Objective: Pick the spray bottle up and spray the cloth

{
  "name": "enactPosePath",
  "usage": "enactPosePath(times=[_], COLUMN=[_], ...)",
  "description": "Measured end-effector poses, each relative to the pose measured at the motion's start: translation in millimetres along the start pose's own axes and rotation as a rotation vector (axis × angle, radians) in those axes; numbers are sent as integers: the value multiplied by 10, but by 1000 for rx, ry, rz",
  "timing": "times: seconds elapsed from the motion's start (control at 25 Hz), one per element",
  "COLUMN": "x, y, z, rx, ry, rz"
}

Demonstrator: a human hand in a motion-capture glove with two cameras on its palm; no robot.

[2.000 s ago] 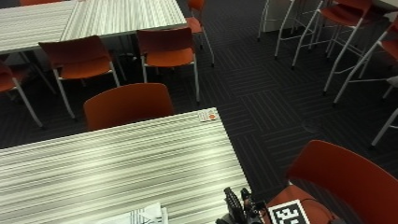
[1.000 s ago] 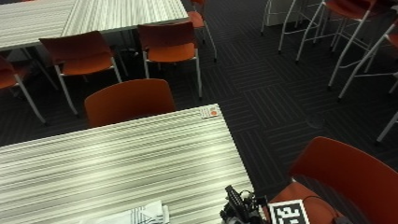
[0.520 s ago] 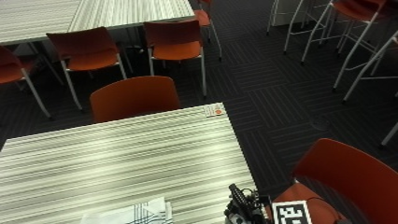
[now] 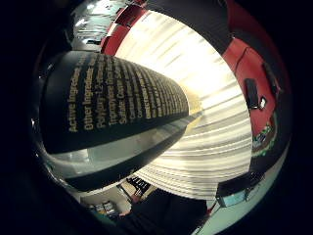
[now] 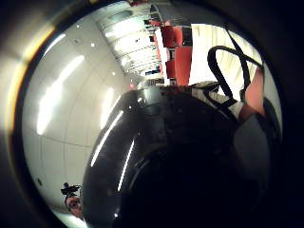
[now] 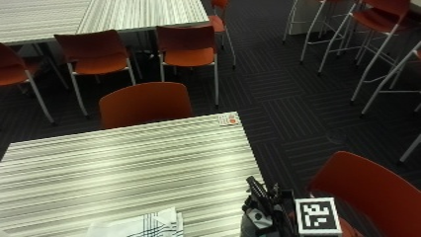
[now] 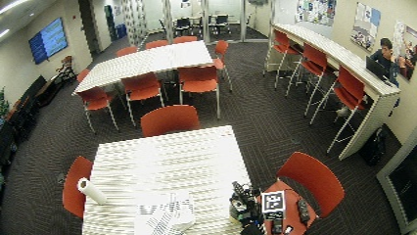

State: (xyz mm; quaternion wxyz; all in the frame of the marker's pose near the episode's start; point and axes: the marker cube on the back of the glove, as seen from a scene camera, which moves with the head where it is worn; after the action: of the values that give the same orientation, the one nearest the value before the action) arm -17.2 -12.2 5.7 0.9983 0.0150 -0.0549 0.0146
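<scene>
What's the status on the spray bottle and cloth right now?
Gloved right hand at table edge, fingers not visible. Dark labelled spray bottle close against the palm. White cloth with dark stripes flat on striped table, nothing between.

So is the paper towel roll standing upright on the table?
No, in the wide outside view the paper towel roll lies tilted on its side near the table edge, beside the cloth.

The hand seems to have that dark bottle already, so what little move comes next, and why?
Probably swing the bottle toward the cloth and aim its nozzle there. The bottle fills both palm views, so it sits close against the hand at the table's edge, while the cloth lies apart, further along the table.
</scene>
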Motion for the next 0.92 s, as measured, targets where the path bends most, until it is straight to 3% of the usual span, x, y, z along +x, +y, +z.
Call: enactPosePath(times=[0.24,0.92], x=[-377,-397], y=[33,209], z=[-186,224], rx=[-1,21], ry=[98,114], rz=[-99,-11])
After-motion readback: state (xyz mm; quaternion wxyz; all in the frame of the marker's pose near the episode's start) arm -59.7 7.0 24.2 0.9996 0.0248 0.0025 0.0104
